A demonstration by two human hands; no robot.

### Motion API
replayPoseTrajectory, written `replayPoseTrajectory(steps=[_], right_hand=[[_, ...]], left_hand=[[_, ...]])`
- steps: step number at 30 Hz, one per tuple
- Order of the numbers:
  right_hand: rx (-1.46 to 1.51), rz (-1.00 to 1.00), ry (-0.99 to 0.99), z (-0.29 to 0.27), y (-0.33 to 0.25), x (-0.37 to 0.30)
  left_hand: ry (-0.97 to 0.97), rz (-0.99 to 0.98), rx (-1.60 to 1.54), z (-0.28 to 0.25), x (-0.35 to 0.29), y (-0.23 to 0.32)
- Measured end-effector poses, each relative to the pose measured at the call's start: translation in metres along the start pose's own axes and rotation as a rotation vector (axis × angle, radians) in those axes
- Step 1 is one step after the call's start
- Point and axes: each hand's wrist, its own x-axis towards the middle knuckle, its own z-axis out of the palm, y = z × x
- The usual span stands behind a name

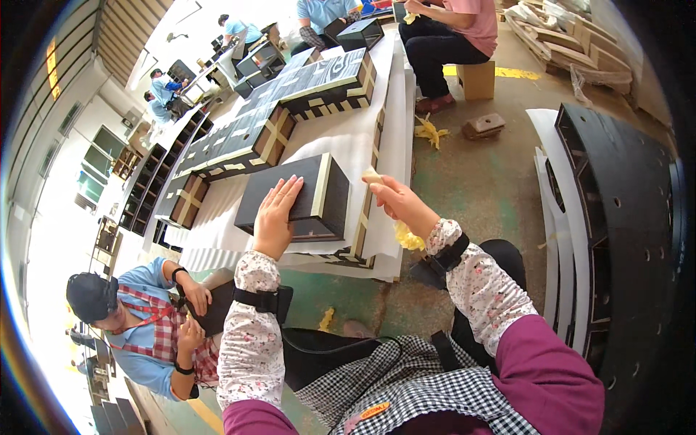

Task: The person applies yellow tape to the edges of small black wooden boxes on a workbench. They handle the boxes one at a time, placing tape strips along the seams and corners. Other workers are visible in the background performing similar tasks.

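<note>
"While that co-worker (134, 312) at left bends over a dark piece (217, 308), what's the left grip (274, 217) doing?"

"Lying flat on top of the black box (307, 197), holding nothing; the box rests on the white-covered desk (310, 139)."

"And the right grip (397, 199)?"

"Just right of the box, pinched narrow on a pale scrap (371, 175)."

The black box (306, 190) looks smooth, its tape (321, 185) papery.
</note>
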Motion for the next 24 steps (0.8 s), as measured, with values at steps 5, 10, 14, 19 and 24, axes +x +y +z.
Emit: replayPoseTrajectory(steps=[5,10,14,19,24], right_hand=[[-0.078,-0.027,-0.022,-0.003,-0.001,0.01],[-0.828,-0.735,0.224,0.005,-0.013,0.056],[-1.191,-0.915,0.267,0.028,-0.041,0.091],[-1.551,-0.832,-0.051,0.034,-0.057,0.113],[-1.717,-0.827,-0.137,0.027,-0.065,0.095]], left_hand=[[0.018,-0.01,0.122,-0.011,0.005,0.002],[0.274,-0.124,-0.02,0.018,-0.005,-0.009],[0.346,-0.158,-0.048,0.025,0.002,-0.001],[0.371,-0.178,-0.066,0.025,-0.004,-0.004],[0.404,-0.138,-0.062,0.027,-0.007,-0.011]])
